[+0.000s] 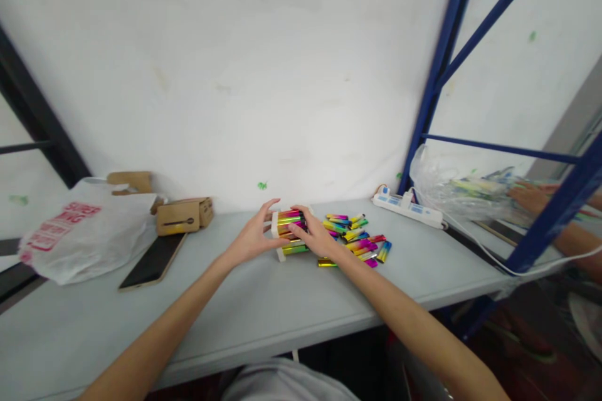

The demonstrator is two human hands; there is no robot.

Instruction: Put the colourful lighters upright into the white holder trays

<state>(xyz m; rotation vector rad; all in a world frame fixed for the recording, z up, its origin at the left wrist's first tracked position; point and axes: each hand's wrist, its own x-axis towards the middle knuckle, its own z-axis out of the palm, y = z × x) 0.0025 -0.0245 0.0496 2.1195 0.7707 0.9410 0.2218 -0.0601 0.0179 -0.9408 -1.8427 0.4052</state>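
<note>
A small white tray [280,255] holding a row of shiny rainbow-coloured lighters [290,220] sits on the grey table [263,307]. My left hand [253,236] rests against the tray's left side, fingers spread and curved over the top. My right hand [316,235] lies on the tray's right side, fingers pressed down on the lighters in it. A loose pile of several more lighters [357,237] lies just right of my right hand, and one lighter [326,262] lies alone in front of the pile.
A white plastic bag with red print [79,229], a dark phone [153,261] and small cardboard boxes [183,214] lie at the left. A white power strip [408,207], a clear bag [446,191] and blue shelf posts [439,69] stand right, where another person's hand [531,195] works.
</note>
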